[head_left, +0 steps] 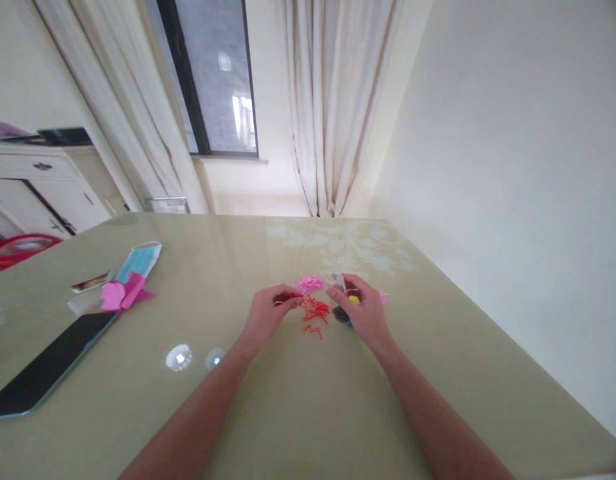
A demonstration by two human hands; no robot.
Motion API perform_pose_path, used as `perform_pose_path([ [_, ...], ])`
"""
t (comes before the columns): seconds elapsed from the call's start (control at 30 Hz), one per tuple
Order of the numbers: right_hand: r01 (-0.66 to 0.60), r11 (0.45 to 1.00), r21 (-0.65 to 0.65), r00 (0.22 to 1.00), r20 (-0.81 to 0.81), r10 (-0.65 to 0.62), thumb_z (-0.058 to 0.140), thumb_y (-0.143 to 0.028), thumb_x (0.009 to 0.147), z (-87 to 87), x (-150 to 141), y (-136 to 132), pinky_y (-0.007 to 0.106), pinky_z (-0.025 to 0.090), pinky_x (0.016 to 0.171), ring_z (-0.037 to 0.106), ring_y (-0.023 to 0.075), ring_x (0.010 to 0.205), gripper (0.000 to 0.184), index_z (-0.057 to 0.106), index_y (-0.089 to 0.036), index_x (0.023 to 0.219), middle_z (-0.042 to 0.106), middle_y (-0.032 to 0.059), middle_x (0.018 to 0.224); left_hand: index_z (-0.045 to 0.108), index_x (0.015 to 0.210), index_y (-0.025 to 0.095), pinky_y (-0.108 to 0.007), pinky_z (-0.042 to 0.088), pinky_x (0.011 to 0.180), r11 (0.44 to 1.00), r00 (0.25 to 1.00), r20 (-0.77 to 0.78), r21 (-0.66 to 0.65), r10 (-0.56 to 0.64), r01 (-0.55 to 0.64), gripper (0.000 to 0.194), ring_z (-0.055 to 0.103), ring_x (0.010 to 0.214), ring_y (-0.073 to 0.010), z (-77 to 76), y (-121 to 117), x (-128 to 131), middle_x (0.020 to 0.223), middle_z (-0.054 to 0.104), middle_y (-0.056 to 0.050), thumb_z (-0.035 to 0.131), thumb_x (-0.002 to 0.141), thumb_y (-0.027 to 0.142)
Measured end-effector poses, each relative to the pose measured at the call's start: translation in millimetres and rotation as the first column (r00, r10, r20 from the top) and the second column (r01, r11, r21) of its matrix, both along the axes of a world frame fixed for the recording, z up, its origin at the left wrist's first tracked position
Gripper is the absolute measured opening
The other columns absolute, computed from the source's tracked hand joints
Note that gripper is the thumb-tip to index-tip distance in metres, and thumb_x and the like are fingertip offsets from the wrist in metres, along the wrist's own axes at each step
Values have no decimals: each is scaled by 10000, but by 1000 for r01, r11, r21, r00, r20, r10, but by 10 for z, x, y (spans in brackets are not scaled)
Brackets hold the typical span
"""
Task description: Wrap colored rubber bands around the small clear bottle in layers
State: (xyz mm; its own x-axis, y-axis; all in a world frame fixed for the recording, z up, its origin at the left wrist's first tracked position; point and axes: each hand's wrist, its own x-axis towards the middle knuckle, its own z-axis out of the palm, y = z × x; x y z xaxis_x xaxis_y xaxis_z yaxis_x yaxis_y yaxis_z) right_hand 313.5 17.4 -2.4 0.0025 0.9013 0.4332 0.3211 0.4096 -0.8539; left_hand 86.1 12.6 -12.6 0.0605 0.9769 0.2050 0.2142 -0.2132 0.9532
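My left hand [271,312] is closed in a pinch, with red bits at its fingertips. Just right of those fingers lies a loose pile of small, thin red pieces [315,308], a few scattered toward me. Between the thumb and fingers of my right hand [364,312] is a crinkled clear plastic bag [335,279]. Behind the red pile sits a bright pink bundle [309,283]. Partly hidden under my right hand are a dark bundle [340,314] and a yellow thing [355,300]. A bit of pink shows past its far side.
At the left of the glossy table [298,413] lie a blue face mask [139,262], a folded pink thing [123,292] and a long black flat panel [48,363]. A wall [528,200] runs along the right edge. A red chair [23,247] stands far left.
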Motion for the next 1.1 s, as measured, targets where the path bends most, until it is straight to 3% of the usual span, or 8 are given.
perform_pose_path([
  [0.13,-18,997,74,985,174,4,807,-509,837,37,-45,-76,356,528,770,654,223,832,391,777,-225,1104,734,58,947,810,858,205,-285,590,745,995,990,126,65,64,-73,151,738,765,-184,151,-24,-63,835,807,-35,799,782,334],
  [0.27,-64,990,124,950,313,22,828,-455,843,63,-125,-172,385,531,843,654,244,903,361,782,-248,1136,705,64,962,810,863,206,-256,588,717,981,985,166,178,46,-76,116,724,751,-162,233,-76,-65,828,786,-29,815,798,302],
  [0.4,-71,983,167,933,361,6,860,-398,828,37,-187,-219,398,534,861,642,259,953,377,772,-261,1168,697,66,993,815,860,219,-219,569,666,947,999,42,322,6,-19,35,708,746,-139,250,-126,-29,855,751,-21,783,848,222],
  [0.47,-69,976,205,931,366,-11,872,-368,822,12,-196,-218,404,535,862,635,264,961,387,767,-267,1180,696,68,1001,820,888,233,-208,563,661,928,998,-60,372,1,22,83,711,757,-135,251,-145,-23,875,760,-20,748,887,191],
  [0.63,-68,960,272,922,385,-44,863,-334,837,-22,-191,-209,432,537,890,623,277,994,384,757,-291,1204,699,72,1039,808,954,238,-242,592,785,867,976,-218,490,23,89,132,742,829,-147,237,-177,-32,924,793,-19,688,954,183],
  [0.87,-102,952,288,912,409,-26,867,-331,835,-30,-198,-218,429,538,882,625,283,1001,419,743,-281,1233,705,77,1059,707,934,217,-214,609,672,882,977,-180,471,110,-13,45,746,720,-132,180,-197,18,841,783,28,748,917,221],
  [1.1,-87,972,218,934,357,3,858,-355,841,8,-205,-244,416,536,878,633,269,994,393,755,-280,1212,695,69,1050,770,973,230,-274,605,825,771,953,-282,630,113,95,88,747,876,-160,148,-195,-30,961,798,-23,683,970,215],
])
